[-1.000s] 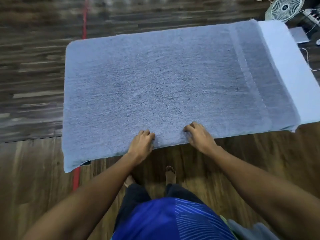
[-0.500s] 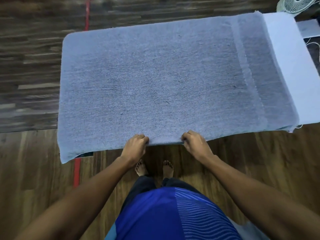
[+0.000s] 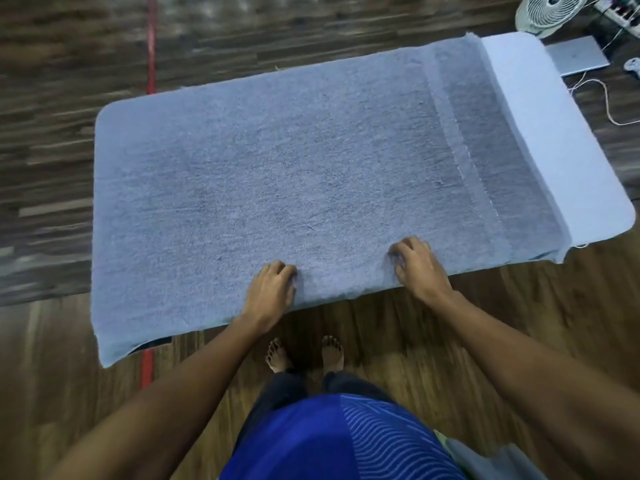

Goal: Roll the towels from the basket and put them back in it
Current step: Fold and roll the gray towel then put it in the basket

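A large grey-blue towel lies spread flat over a white table, its left end hanging past the table's corner. Both hands are at the towel's near long edge, about a hand's width apart from each other. My left hand lies on the edge with its fingers curled into the cloth. My right hand does the same a little farther in and to the right. The cloth puckers slightly at the fingertips. No basket is in view.
A bare strip of the white table shows at the right end. On the wooden floor beyond it are a white fan, a grey laptop, a power strip and cables. A red tape line runs under the table's left end. My bare feet are close to the table.
Both hands have shifted from gripping the very edge to lying farther onto the towel, fingers dug in. The camera view has also moved.
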